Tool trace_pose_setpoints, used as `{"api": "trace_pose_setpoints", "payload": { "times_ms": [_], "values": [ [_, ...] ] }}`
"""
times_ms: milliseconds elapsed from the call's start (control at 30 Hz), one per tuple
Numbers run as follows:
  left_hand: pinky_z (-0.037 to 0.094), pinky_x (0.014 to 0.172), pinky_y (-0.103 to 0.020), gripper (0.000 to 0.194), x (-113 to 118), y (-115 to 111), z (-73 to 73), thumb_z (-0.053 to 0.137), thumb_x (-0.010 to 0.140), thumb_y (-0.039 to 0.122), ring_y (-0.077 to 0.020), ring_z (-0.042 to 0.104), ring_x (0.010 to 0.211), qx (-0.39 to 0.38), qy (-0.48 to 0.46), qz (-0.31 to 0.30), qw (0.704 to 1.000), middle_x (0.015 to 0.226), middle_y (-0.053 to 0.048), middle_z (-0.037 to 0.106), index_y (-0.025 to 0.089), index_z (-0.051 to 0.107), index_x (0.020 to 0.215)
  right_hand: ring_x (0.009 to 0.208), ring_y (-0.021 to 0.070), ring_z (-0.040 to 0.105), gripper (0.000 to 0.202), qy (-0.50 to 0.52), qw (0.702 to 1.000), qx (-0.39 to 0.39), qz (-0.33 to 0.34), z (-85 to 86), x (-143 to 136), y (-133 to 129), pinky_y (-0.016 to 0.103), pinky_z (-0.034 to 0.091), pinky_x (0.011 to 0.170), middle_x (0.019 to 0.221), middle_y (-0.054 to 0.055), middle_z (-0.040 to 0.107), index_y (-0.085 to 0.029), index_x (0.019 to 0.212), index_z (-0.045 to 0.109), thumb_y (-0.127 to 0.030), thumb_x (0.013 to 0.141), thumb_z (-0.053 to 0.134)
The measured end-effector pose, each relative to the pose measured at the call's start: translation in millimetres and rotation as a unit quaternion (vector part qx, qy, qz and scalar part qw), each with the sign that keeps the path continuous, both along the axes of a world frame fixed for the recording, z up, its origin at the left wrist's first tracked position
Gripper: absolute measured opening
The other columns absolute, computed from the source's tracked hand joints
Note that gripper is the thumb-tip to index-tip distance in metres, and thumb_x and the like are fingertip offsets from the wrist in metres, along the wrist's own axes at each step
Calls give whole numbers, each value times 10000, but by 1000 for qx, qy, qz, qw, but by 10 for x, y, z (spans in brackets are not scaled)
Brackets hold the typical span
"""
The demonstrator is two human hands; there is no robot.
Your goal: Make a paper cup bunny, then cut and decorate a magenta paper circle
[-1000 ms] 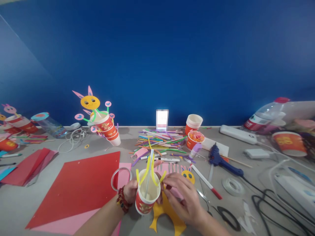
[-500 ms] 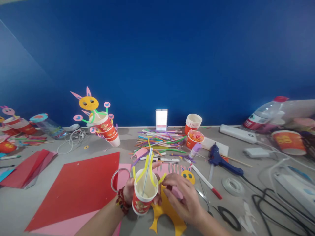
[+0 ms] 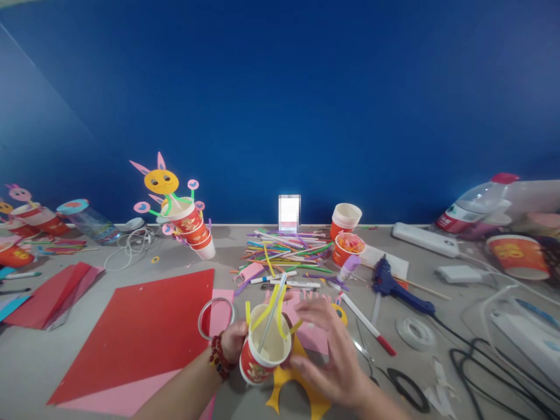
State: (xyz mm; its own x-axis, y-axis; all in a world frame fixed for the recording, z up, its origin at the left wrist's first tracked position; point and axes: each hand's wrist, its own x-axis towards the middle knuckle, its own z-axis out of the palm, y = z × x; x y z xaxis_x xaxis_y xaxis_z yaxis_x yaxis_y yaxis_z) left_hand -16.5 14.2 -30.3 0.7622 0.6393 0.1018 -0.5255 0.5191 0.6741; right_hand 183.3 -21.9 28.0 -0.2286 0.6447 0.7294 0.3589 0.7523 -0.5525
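Head view.

Item: one paper cup point(image 3: 252, 371), red and white, mouth upward and slightly tilted, held in the left grip point(image 3: 233, 343) above the desk point(image 3: 238, 402). Fitted with yellow fuzzy stems point(image 3: 280, 324) and one pale straw point(image 3: 266, 330) rising past the rim.

Left grip: closed round the cup, thumb on the near side; far fingers partly hidden by the cup.
Right grip: point(image 3: 335, 350) spread, thumb and fingers apart, just beside the cup. It may be brushing the outermost stem; too blurred to be certain.

Handling, as judged: light; wall thin and apt to dent under a hard squeeze; printed surface perhaps a little slick. Stems soft and easily bent; straw stiffer. Best hold: the body below the rim, light pressure, clear of the stems.

Obstructions: stems and straw crowd the mouth, one stem jutting towards the right grip.

Surroundings, by the grips:
- below and between: yellow cut sheet point(image 3: 308, 385);
- left of the left grip: red sheet point(image 3: 161, 332), clear ring point(image 3: 203, 318);
- right of the right grip: scissors point(image 3: 362, 350), red-capped marker point(image 3: 371, 328), tape roll point(image 3: 403, 335), blue glue gun point(image 3: 385, 281), its cable farther right;
- beyond both: heap of coloured stems point(image 3: 289, 252), cup of scraps point(image 3: 342, 255).
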Motion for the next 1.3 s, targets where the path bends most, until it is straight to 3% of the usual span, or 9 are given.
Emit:
{"api": "trace_pose_setpoints", "payload": {
  "times_ms": [133, 300, 500, 800, 1067, 1300],
  "values": [
    [473, 845, -397, 857, 32, -2, 104, 755, 656, 550, -334, 669, 981, -1, 11, 18, 1000, 1115, -172, 707, 130, 508, 1361, 1017, 290, 614, 386, -46, 999, 14, 22, 7, -24, -10, 427, 504, 867, 1070, 130, 645, -183, 1151, 564, -377, 840, 686],
    [447, 919, -424, 876, 76, -7, 219, 757, 662, 534, -359, 632, 1082, 9, 13, 35, 999, 1187, -181, 677, 130, 478, 1388, 997, 288, 596, 369, -53, 998, 41, 5, 6, -26, 10, 469, 471, 899, 1039, 120, 651, -179, 1108, 583, -337, 806, 721],
    [459, 894, -440, 813, 88, -15, 197, 758, 660, 468, -363, 642, 1048, 0, 10, 45, 999, 1161, -181, 678, 125, 501, 1351, 984, 271, 580, 253, -98, 990, 102, -14, 85, 4, -15, 503, 410, 976, 1009, 84, 684, -201, 1034, 618, -209, 790, 686],
    [442, 888, -406, 721, 119, -18, 226, 769, 665, 379, -334, 647, 1029, -23, -1, 36, 999, 1119, -141, 677, 160, 516, 1304, 853, 211, 611, 299, -126, 988, 73, 42, 129, 12, -74, 517, 326, 1092, 873, 14, 720, -223, 1050, 630, -74, 794, 589],
    [447, 783, -319, 574, 127, -21, 265, 782, 696, 329, -255, 651, 935, -19, -17, 52, 998, 1059, -93, 652, 185, 532, 1192, 831, 199, 606, 290, -121, 989, 56, 68, 116, 26, -51, 510, 306, 1109, 868, 9, 719, -222, 1060, 630, -74, 824, 547],
    [440, 739, -272, 435, 144, -9, 326, 812, 686, 271, -196, 634, 870, -3, -23, 97, 995, 1017, -46, 631, 209, 553, 1030, 812, 200, 609, 239, -124, 988, 60, 68, 168, 33, -27, 482, 364, 1065, 848, 17, 721, -234, 1047, 625, -119, 866, 520]
  ]
}}
